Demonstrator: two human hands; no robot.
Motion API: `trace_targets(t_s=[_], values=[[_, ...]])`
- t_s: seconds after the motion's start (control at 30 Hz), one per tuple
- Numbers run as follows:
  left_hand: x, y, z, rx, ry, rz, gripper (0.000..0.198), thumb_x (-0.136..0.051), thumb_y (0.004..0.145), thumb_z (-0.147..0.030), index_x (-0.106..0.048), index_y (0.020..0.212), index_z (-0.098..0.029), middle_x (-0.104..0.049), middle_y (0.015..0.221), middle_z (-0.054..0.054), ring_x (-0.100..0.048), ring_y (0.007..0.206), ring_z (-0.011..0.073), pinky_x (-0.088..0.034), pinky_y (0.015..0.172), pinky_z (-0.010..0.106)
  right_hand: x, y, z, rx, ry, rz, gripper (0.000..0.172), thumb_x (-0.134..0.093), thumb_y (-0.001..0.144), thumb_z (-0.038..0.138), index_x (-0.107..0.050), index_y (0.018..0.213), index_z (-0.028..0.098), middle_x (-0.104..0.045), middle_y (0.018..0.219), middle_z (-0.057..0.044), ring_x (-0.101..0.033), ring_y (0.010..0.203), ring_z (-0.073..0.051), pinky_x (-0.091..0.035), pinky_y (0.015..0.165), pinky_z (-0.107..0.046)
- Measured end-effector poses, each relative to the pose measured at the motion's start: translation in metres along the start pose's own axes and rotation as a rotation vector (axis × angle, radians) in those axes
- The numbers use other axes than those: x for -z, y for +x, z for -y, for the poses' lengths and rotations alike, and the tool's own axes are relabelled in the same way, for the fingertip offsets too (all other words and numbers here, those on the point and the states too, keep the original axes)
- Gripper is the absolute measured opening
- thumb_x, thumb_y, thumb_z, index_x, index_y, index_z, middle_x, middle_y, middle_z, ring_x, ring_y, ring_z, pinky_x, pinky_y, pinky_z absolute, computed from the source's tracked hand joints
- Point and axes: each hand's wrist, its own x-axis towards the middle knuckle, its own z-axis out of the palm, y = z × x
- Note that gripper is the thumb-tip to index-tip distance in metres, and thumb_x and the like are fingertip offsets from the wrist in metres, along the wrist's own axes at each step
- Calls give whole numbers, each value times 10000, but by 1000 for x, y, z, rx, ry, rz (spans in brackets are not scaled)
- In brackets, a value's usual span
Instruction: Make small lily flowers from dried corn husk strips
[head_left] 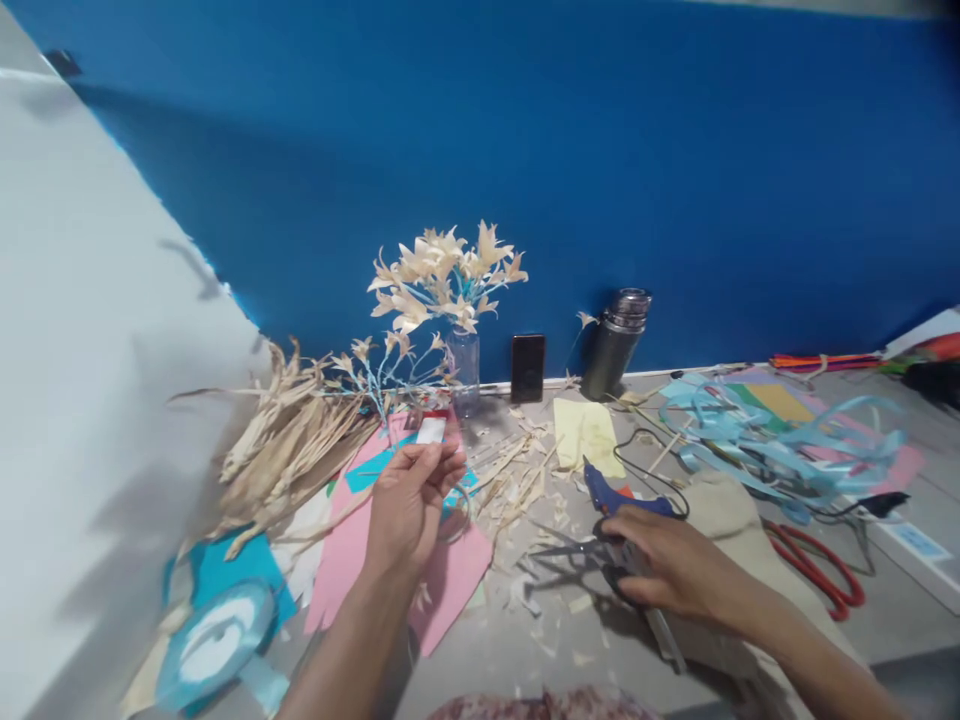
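My right hand (667,560) grips a pair of scissors (574,547) by its dark handles, with the blades parted and pointing left over the table. Right behind the scissors lies a blue glue gun (619,498), its nozzle toward the back. My left hand (412,500) is raised over pink sheets (457,575), thumb and fingertips pinched together; whatever sits between them is too small to make out. Just beyond it, blue-wrapped stems with small pale flowers (386,375) spread out. A fuller bunch of cream flowers (450,275) stands in a clear bottle (465,375).
Dried husks (292,440) are heaped at left, near a roll of blue ribbon (217,640). A phone (527,368) and a tilted flask (616,345) lean by the blue wall. Scraps litter the middle. Tangled blue ribbon (787,440) and red-handled scissors (817,570) lie right.
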Motion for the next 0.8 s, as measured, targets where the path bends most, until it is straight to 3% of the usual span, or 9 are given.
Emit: trace_targets(t_s=[0.1,0.17,0.23,0.37,0.5,0.67,0.8], values=[[0,-1,1,30,-17,10,203,-827,681,-225,-648,741,-151,-741,752,22,-710,732,135,-589,734,236,-12,-1,13,-89,77,-48,302,-653,770,190,-635,1071,206,-664,1023,-59,-617,904,-208,-422,767,-274],[2,-2,2,54,6,-33,110,-770,733,-180,-665,751,-154,-732,736,10,-697,705,122,-592,706,217,-25,2,22,-95,32,-55,200,-681,784,247,-648,975,196,-667,971,-58,-610,896,-219,-406,754,-279],[2,-2,2,112,51,-105,48,-700,778,-133,-672,745,-155,-721,724,4,-682,668,111,-592,656,195,-38,7,26,-107,-10,-44,222,-707,789,270,-640,984,189,-664,977,-61,-605,883,-214,-394,730,-276],[-4,-4,6,243,111,-145,126,-631,821,-110,-664,710,-161,-697,713,-2,-663,640,110,-596,601,193,-57,13,19,-151,-112,-97,245,-690,839,299,-638,1028,152,-623,1069,-110,-594,923,-225,-393,719,-280],[-8,-9,11,293,118,-75,139,-656,805,-140,-642,669,-162,-662,682,0,-638,617,120,-582,538,199,-49,6,10,-147,-91,-46,228,-751,794,299,-680,939,139,-573,1127,-118,-588,836,-193,-385,661,-262],[2,-3,16,240,117,-3,138,-773,704,-194,-641,679,-164,-666,721,1,-630,631,124,-577,528,194,-18,-4,-1,17,58,-34,222,-767,788,254,-695,985,179,-628,970,-40,-596,859,-167,-386,690,-222],[4,-4,15,257,121,24,168,-814,670,-202,-652,703,-174,-655,721,-12,-619,626,114,-574,535,188,-34,10,5,-46,-100,-67,126,-712,838,259,-706,891,145,-700,913,-87,-630,872,-213,-398,733,-271]])
